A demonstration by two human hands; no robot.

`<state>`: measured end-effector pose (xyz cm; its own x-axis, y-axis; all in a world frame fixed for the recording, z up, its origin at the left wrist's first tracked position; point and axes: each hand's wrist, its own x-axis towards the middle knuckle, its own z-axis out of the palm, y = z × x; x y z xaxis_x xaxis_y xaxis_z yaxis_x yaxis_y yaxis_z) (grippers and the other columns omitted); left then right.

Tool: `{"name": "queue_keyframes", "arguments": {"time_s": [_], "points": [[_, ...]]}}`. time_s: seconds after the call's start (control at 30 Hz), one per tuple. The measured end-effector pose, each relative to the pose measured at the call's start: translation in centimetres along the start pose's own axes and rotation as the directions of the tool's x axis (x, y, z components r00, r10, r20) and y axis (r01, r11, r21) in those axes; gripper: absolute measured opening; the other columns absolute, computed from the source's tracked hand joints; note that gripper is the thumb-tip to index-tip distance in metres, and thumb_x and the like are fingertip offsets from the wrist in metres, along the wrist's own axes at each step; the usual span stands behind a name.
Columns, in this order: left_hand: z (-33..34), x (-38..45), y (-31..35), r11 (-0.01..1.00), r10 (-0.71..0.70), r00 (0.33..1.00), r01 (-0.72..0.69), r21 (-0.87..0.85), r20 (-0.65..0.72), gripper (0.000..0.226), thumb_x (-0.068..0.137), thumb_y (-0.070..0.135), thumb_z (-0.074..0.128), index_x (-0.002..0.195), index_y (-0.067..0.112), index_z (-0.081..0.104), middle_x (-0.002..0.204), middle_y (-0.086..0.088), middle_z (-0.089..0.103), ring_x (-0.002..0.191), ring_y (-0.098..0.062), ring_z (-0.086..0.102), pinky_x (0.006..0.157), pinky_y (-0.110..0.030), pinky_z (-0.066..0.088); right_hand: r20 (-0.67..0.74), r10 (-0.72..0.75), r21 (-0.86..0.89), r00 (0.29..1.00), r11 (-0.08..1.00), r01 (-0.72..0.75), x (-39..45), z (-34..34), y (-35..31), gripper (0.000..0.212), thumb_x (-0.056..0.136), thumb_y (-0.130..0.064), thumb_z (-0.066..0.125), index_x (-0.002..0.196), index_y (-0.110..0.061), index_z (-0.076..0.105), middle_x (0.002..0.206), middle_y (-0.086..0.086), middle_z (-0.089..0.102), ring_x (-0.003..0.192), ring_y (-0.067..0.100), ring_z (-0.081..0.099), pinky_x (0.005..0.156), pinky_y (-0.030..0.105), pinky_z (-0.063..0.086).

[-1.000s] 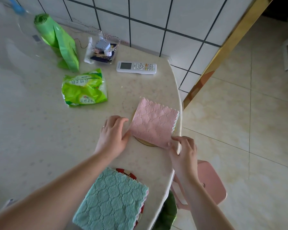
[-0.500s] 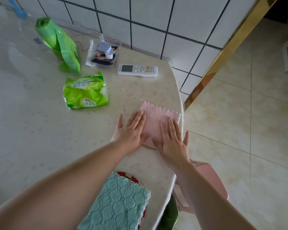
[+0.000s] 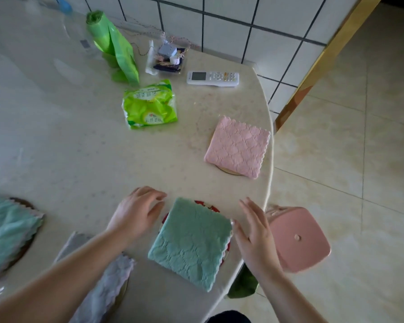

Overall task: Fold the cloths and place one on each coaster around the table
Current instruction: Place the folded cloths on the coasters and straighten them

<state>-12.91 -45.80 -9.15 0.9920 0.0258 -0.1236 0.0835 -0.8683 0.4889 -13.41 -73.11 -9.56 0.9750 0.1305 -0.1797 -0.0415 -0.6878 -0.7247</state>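
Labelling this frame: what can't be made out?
Head view only:
- Coaster under pink cloth: only a sliver shows.
- Red coaster: pattern covered by green cloth.
- Grey cloth: left arm crosses it, fold unclear.
- Left teal cloth: cut by frame edge.
- Remote buttons: too small.

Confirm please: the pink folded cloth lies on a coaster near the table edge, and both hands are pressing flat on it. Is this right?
Not quite. In the head view the pink folded cloth lies on its coaster untouched; the left hand and right hand flank the green folded cloth instead.
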Motion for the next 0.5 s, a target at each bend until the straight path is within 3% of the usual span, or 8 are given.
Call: {"name": "queue_keyframes", "arguments": {"time_s": [0.1,0.2,0.33,0.5], "points": [[0.6,-3.3,-0.4,0.979,-0.13,0.985,0.146,-0.14,0.117,0.018,0.088,0.026,0.059,0.105,0.025,0.066,0.093,0.012,0.06,0.08,-0.008,0.061,0.07,-0.023,0.046,-0.049,0.06,0.032,0.997,0.998,-0.058,-3.1,1.7,0.4,0.05,0.087,-0.029,0.059,0.134,-0.03,0.043,0.13,-0.018,0.042,0.119,-0.003,0.041,0.096,0.01,0.032],[1.2,-4.5,-0.3,0.945,-0.175,0.968,0.217,-0.245,0.181,0.02,0.088,0.025,0.059,0.108,0.025,0.064,0.095,0.01,0.06,0.085,-0.004,0.06,0.079,-0.026,0.05,-0.04,0.173,0.074,0.984,0.983,-0.17,-4.2,2.3,0.5,0.051,0.085,-0.028,0.062,0.131,-0.033,0.043,0.121,-0.014,0.049,0.1,0.0,0.053,0.085,0.023,0.048],[1.4,-4.1,0.3,0.913,-0.196,0.954,0.262,-0.313,0.226,0.02,0.086,0.017,0.062,0.105,0.025,0.062,0.091,0.009,0.064,0.082,-0.005,0.062,0.077,-0.028,0.052,0.027,0.2,0.081,0.979,0.976,-0.202,-3.7,2.1,-0.4,0.054,0.086,-0.023,0.063,0.134,-0.033,0.041,0.116,-0.015,0.05,0.091,-0.002,0.057,0.083,0.026,0.051],[1.8,-3.5,0.9,0.889,-0.22,0.941,0.303,-0.345,0.259,0.023,0.082,0.017,0.067,0.099,0.03,0.058,0.089,0.01,0.065,0.084,-0.01,0.064,0.076,-0.027,0.051,0.04,0.205,0.015,0.978,0.978,-0.206,-2.9,2.5,-0.8,0.048,0.085,-0.017,0.061,0.129,-0.033,0.049,0.115,-0.007,0.053,0.087,0.009,0.059,0.079,0.029,0.051]]}}
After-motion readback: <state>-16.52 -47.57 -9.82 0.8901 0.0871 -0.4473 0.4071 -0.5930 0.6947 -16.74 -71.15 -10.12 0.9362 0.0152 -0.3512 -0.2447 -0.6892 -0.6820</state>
